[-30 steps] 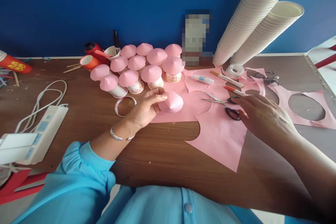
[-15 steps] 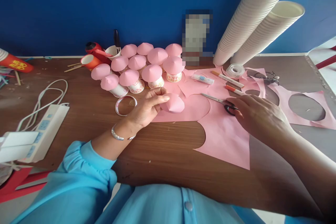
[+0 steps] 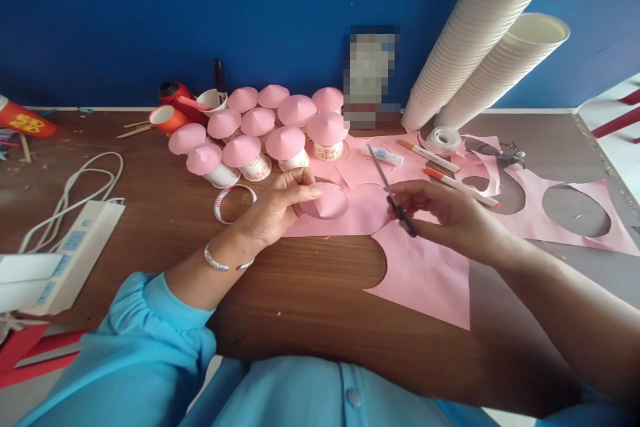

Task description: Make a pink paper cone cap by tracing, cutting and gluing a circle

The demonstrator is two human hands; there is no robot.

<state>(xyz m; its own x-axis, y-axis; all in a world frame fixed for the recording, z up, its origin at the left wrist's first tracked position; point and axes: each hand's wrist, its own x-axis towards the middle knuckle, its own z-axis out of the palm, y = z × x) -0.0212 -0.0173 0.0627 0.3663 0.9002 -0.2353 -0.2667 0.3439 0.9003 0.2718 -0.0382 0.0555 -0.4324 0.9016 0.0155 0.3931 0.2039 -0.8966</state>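
My left hand (image 3: 287, 203) pinches the edge of a small pink paper cone (image 3: 330, 203) and holds it above the table. Raised just right of it, my right hand (image 3: 435, 213) grips a pair of scissors (image 3: 391, 190) with dark handles, blades pointing up and away. Whether the blades are fully closed is hard to tell. Beyond my left hand stand several white paper cups (image 3: 328, 150) topped with pink paper cones (image 3: 285, 141). A pink paper sheet (image 3: 430, 280) with round cut-outs lies under my right hand.
A glue stick (image 3: 390, 156), markers (image 3: 457, 183) and a tape roll (image 3: 443, 139) lie on pink scraps. Two tall cup stacks (image 3: 475, 40) lean at the back right. A paper ring (image 3: 219, 207) is near my left hand; a power strip (image 3: 85, 253) with cables sits at left.
My right hand has picked the scissors up off the pink paper and brought them left, toward the cone. My left hand still holds the cone, now turned slightly.
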